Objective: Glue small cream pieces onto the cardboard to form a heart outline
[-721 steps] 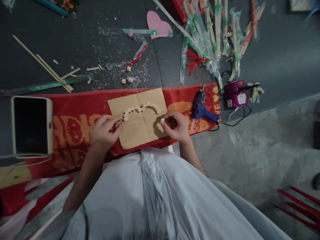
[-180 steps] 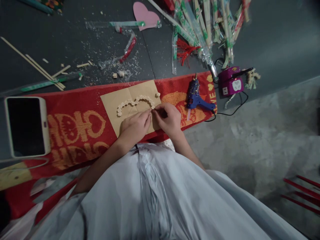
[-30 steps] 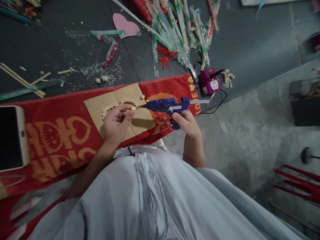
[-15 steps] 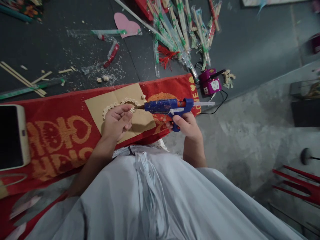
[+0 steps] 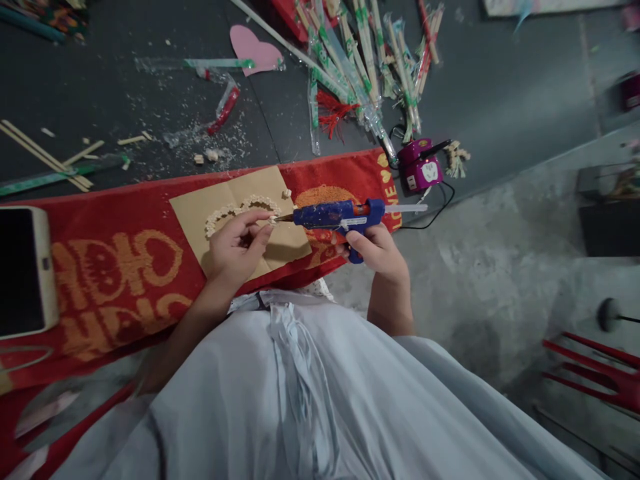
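Note:
My right hand (image 5: 375,248) is wrapped round the handle of a blue hot glue gun (image 5: 325,215), with a clear glue stick (image 5: 406,209) sticking out of its back end. The gun's nozzle points left, at the fingertips of my left hand (image 5: 239,243). Those fingertips pinch a small pale wooden piece (image 5: 273,220), and the nozzle is at or very close to it. Below lies a creased brown cardboard sheet (image 5: 195,207) bearing a curved row of small wooden pieces (image 5: 257,201), partly hidden by my left hand. One loose piece (image 5: 287,193) rests near the sheet's upper right.
A red patterned towel (image 5: 125,267) lies under the sheet, with a phone (image 5: 25,270) at its left. Wrapped chopsticks (image 5: 360,60), a pink paper heart (image 5: 256,50), wood crumbs and a purple box (image 5: 421,165) with a cable lie on the dark table. A red stool (image 5: 595,373) stands lower right.
My left hand has shifted slightly right, its fingers spread a little more below the pinch. The glue gun has also moved slightly right and remains in my right hand.

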`<state>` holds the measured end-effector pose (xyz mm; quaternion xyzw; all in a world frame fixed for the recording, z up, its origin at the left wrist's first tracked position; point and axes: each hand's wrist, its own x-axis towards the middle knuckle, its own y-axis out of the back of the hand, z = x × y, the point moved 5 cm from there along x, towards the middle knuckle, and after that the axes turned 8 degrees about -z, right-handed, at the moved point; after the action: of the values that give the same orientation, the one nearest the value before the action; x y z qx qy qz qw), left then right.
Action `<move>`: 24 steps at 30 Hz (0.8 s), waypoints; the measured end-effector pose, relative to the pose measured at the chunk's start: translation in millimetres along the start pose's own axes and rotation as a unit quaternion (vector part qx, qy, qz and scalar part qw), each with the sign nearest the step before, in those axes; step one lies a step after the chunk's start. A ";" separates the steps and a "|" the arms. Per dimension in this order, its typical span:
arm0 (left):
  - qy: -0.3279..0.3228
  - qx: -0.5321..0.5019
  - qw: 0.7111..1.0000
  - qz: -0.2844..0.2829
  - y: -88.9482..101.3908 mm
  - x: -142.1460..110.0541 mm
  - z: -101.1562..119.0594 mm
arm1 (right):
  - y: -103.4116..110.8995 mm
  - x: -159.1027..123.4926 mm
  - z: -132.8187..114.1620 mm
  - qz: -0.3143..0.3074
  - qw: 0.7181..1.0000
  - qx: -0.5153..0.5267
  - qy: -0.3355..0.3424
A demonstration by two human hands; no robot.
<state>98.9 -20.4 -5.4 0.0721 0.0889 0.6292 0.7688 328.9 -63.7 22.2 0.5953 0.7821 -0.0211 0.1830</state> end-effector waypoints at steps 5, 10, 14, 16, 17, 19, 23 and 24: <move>-0.018 0.050 0.999 -0.009 -0.3 -1.7 -3.5 | 0.8 0.9 0.4 -0.013 1.000 -0.002 0.005; -0.031 0.077 0.996 -0.015 -0.5 -2.3 -3.8 | 1.2 1.4 -1.4 -0.023 1.000 -0.002 0.021; -0.043 0.089 0.995 -0.013 0.2 -3.5 -2.8 | 1.8 1.2 -1.2 -0.022 1.000 -0.001 0.018; -0.040 0.093 0.995 -0.015 0.3 -3.9 -3.5 | 1.4 1.1 -1.5 -0.022 1.000 0.006 0.018; -0.038 0.093 0.995 -0.016 0.3 -4.0 -4.0 | 1.2 1.0 -1.6 -0.021 1.000 0.010 0.018; -0.036 0.087 0.995 -0.017 0.1 -4.0 -4.8 | 1.1 0.6 -0.9 -0.017 1.000 0.018 0.012; -0.043 0.080 0.996 -0.011 -0.3 -3.4 -4.2 | 2.4 -0.8 3.3 -0.008 1.000 0.022 -0.003; -0.046 0.081 0.996 -0.009 -0.4 -3.3 -3.9 | 2.8 -1.2 4.5 -0.007 1.000 0.020 -0.004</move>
<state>97.7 -23.8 -9.1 0.1619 0.1047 0.6088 0.7695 333.0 -65.1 18.8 0.5931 0.7851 -0.0409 0.1739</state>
